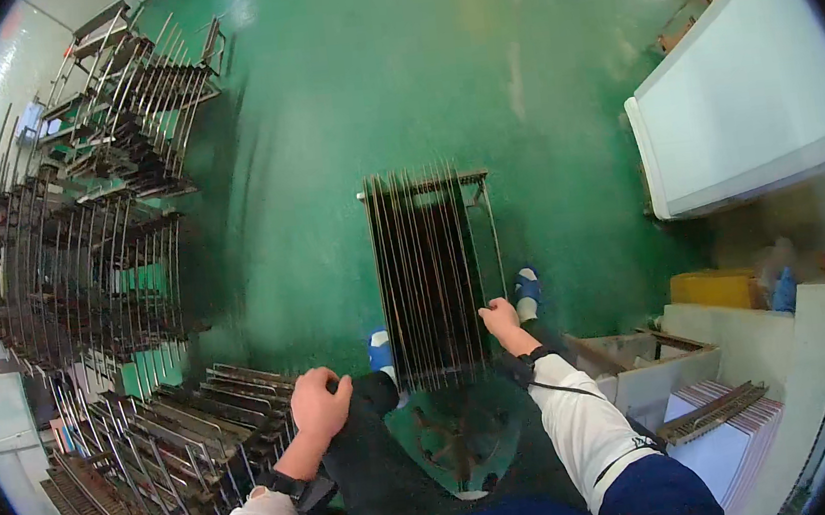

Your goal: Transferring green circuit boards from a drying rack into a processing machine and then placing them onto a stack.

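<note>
Green floor, glossy. On it, between the person's blue shoes: one metal rack, lined with thin, close-set rods. Right hand: fingers curled, at the rack's right edge; whether it grips cannot be told. Left hand: half-open, fingers bent, thumb apart, by the left knee, well apart from the rack; nothing seen in it. Far left: more metal racks, crowded together. Far right: large white slab, yellow box.
</note>
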### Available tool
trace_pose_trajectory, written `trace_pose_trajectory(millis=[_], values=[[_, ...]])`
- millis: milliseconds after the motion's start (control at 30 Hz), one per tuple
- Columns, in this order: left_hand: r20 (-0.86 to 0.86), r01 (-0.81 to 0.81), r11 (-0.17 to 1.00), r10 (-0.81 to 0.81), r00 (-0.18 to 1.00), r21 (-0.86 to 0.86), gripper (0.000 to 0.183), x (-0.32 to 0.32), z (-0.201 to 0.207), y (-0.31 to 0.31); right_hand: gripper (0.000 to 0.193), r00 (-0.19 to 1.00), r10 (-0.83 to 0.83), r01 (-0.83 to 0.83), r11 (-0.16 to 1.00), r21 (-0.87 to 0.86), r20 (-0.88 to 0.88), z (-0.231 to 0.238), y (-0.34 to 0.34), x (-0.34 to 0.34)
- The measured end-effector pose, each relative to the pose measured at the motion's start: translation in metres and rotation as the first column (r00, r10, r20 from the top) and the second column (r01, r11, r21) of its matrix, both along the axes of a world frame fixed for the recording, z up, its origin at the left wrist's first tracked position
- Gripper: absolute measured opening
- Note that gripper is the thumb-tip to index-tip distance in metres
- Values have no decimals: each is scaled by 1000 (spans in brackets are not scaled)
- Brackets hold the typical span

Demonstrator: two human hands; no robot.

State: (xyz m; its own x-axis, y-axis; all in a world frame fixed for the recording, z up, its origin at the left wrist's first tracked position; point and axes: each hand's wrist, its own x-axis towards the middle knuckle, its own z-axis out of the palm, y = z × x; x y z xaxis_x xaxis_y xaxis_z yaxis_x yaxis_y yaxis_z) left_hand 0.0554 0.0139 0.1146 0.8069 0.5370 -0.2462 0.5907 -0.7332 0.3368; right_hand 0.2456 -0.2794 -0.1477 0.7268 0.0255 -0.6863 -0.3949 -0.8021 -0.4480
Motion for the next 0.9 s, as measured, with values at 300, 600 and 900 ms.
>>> trace_pose_trajectory(millis=[300, 600, 900], values=[[29, 37, 999, -37, 999, 1, 24, 5, -3, -4, 37, 993, 117, -113, 988, -109, 31, 4, 28, 30], [-48, 44, 999, -44, 998, 11, 26, 10, -3, -4, 28, 954, 290, -299, 937, -182, -74, -6, 35, 59], [-89, 51, 999, -49, 995, 15, 27, 13, -2, -4, 28, 931, 362, -354, 925, -136, 36, 24, 25, 57]])
